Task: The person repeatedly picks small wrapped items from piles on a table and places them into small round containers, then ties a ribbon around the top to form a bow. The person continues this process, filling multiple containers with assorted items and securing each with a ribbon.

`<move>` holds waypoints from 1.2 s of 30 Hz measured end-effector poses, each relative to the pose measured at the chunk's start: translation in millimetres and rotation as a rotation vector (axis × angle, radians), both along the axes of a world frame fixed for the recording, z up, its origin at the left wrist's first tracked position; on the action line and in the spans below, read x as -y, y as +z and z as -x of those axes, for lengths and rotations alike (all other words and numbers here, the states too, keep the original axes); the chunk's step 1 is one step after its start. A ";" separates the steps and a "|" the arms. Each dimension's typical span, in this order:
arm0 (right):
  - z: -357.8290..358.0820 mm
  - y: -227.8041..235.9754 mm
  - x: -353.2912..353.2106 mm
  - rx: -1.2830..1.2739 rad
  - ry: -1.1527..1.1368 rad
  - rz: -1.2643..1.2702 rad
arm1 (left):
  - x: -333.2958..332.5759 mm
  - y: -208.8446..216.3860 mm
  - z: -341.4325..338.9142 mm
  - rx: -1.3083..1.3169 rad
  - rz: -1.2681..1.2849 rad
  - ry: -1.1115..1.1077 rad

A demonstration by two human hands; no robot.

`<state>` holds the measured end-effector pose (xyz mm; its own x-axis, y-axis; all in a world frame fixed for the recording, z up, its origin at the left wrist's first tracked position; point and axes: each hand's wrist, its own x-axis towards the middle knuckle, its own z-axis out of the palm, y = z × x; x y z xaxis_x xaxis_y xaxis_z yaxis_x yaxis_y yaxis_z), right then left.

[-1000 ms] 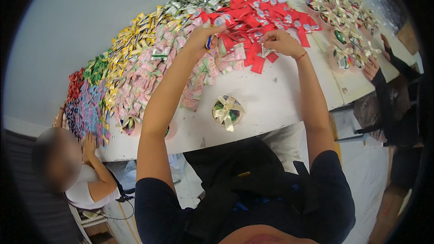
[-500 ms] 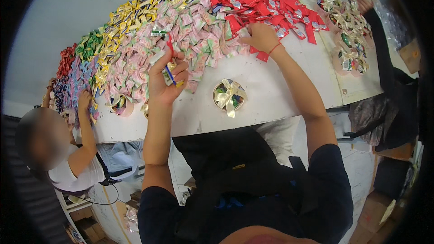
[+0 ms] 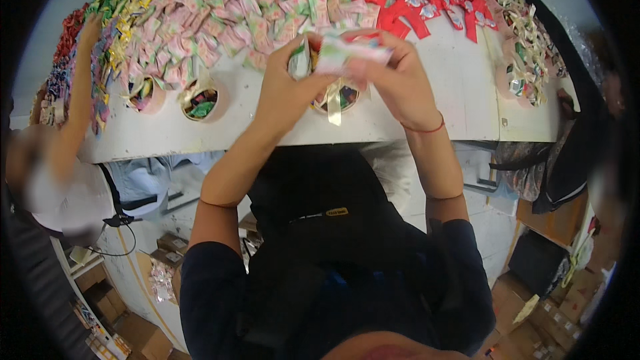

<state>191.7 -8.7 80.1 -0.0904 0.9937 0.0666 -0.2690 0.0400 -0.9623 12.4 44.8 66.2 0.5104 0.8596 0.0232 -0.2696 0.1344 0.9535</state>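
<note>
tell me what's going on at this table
Someone is handling small wrapped packets: the left hand holds a white-and-green packet, and the right hand a pale pink packet, blurred. Partly hidden by the hands, a ribboned cup stands on the table. Two more cups stand to the left, by the pink pile. At left, a co-worker's arm extends over other piles; at right, ribboned cups cluster.
</note>
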 end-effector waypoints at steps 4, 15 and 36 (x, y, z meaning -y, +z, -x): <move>-8.0 -10.9 -0.9 -0.462 -0.224 -0.073 | -10.7 1.7 14.7 0.374 0.417 -0.145; 14.1 -11.8 36.5 -0.270 -0.207 -0.082 | 34.1 13.4 -4.9 0.392 0.280 -0.012; -21.7 -15.3 36.2 1.301 -0.149 -0.647 | 27.1 -30.4 6.1 -0.856 -0.700 0.295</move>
